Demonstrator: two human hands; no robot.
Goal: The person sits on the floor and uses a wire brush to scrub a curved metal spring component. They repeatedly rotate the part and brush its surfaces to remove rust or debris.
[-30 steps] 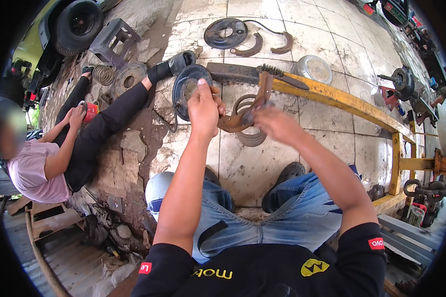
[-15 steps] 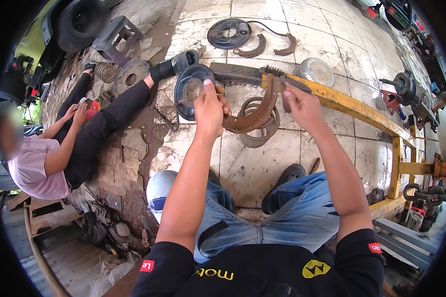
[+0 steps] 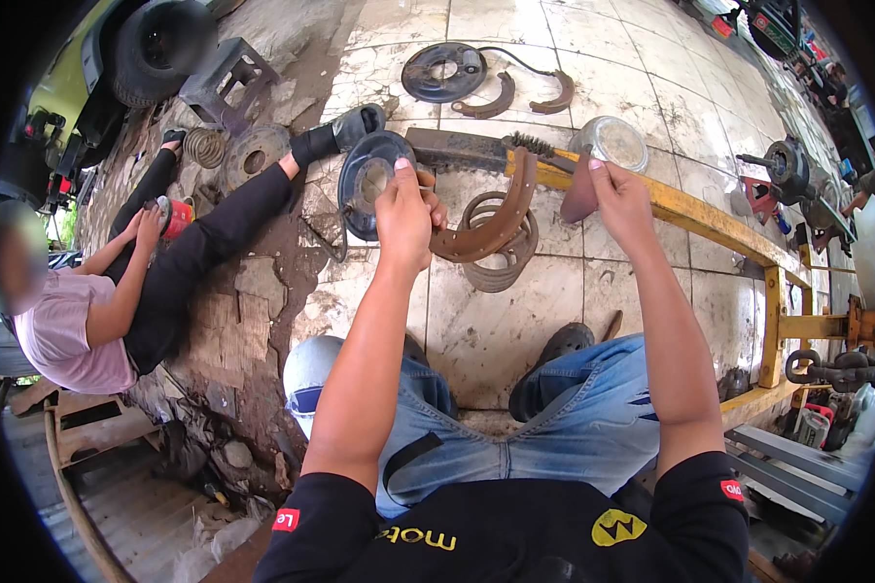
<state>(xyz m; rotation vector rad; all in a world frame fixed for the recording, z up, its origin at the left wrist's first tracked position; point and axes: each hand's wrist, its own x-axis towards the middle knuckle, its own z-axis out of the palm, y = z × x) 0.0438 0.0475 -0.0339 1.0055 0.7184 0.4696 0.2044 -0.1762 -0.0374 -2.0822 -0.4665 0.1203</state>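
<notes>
My left hand (image 3: 406, 216) is closed around one end of a rusty, curved brake shoe (image 3: 501, 225), which has small holes along its face. It is held above the floor, its far end curving up and right. To its right, my right hand (image 3: 624, 204) pinches a folded reddish-brown sheet that looks like sandpaper (image 3: 579, 192). The sheet is apart from the shoe. Below the shoe, a coil spring (image 3: 501, 278) lies on the tiles, partly covered. Just beyond it, a wire brush (image 3: 532, 144) rests on the yellow metal frame (image 3: 695, 212).
Left of the shoe lies a black backing plate (image 3: 358, 199). Another backing plate (image 3: 420, 82) and two brake shoes (image 3: 491, 102) lie farther off, near a round metal tin (image 3: 617, 142). A seated co-worker (image 3: 78, 316) holds a red can (image 3: 176, 218), one leg stretched toward the plates.
My right hand has drawn the brown sheet away from the brake shoe, to the right and slightly down. My left hand keeps its hold on the shoe. The co-worker's red can has shifted slightly.
</notes>
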